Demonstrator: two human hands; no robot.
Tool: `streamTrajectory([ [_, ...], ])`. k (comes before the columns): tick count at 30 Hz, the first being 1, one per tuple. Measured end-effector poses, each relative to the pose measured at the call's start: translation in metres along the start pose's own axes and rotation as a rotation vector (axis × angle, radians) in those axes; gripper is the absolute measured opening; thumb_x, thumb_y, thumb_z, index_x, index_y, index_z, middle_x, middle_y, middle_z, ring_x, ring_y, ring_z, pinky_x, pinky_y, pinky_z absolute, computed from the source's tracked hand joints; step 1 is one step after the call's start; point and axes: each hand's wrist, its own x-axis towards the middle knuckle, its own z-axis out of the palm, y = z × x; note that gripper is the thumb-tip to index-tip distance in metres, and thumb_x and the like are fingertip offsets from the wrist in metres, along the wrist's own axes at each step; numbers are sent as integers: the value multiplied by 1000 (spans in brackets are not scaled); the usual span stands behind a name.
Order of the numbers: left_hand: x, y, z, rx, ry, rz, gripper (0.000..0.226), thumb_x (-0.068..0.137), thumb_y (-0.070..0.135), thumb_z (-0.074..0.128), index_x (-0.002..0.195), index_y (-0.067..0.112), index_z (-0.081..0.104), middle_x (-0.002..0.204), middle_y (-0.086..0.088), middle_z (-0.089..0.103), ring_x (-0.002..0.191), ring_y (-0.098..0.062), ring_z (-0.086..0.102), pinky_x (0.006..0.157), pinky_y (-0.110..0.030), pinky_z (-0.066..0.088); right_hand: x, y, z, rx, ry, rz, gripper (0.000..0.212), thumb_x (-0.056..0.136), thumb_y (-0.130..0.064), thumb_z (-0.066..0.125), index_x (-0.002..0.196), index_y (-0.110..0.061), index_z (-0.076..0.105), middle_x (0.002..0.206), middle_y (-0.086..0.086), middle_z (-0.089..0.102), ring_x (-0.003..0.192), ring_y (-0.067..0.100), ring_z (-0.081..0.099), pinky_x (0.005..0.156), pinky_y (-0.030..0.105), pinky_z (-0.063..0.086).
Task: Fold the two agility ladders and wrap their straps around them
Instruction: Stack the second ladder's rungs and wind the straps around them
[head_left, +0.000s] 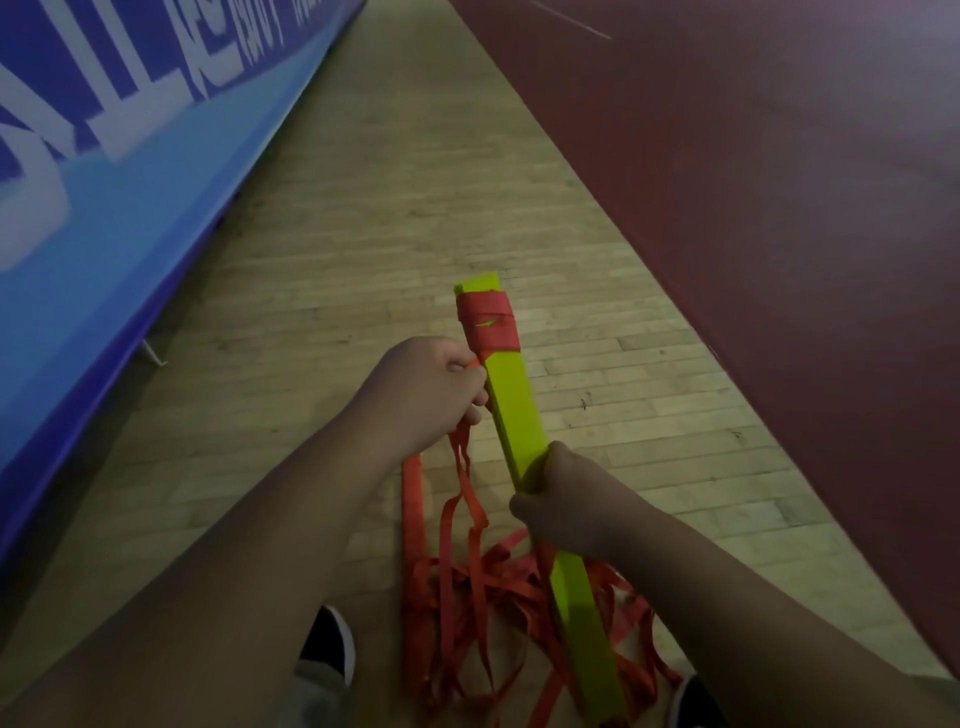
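Gripping the bundle of yellow-green rungs about midway along its length, the right hand was clamped round the stack, fingers curled over it. The bundle's long axis ran from near right, down by the person's legs, up and away toward the far left, and its far end was lifted off the floor. The left hand sat just left of the bundle, farther along it than the right hand and touching its side, with fingers and thumb pinched on the red strap. Just beyond that hand, a wound band of the same strap already circled the bundle near its far tip.

By my judgement the next turn had to cross over the bundle to the right and return underneath, in the stretch between the band and the right hand. The left hand was the nearer one for that.

The spare strap hung from the left hand into a loose tangle on the wooden floor. A blue banner lined the left side, a maroon court surface the right. A dark shoe showed at near left.
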Motion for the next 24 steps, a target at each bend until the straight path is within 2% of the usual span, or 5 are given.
streamTrajectory([
  [3,2,1,3,25,20,-54,23,101,25,62,86,20,78,72,7,79,71,-11,76,76,-40,64,-2,0,2,17,-36,-98,41,101,-30,72,130,-20,44,115,1,62,100,21,65,65,30,48],
  [6,4,3,4,7,63,-88,20,100,31,66,86,20,76,71,6,78,69,-16,74,79,-45,66,-4,1,2,69,42,-171,38,99,-28,72,126,-23,46,105,1,67,94,23,68,77,43,59],
  [14,4,14,11,-33,132,-118,39,94,60,76,83,22,76,71,2,77,61,-12,71,66,-30,50,-7,0,0,43,218,-210,29,92,-28,72,110,-34,49,94,-9,66,85,16,65,73,42,58],
  [18,2,17,10,-7,218,-80,30,97,51,77,84,24,74,74,1,76,69,-13,71,62,-30,47,-14,-4,0,9,311,-259,29,91,-29,72,106,-36,48,91,-9,60,78,12,60,62,33,48],
  [24,14,10,4,-260,148,-15,15,99,33,79,99,18,81,78,-1,80,73,-17,79,80,-46,68,-13,-7,-11,164,233,-237,44,85,-24,81,106,-32,43,84,-3,65,66,17,63,56,40,54],
])
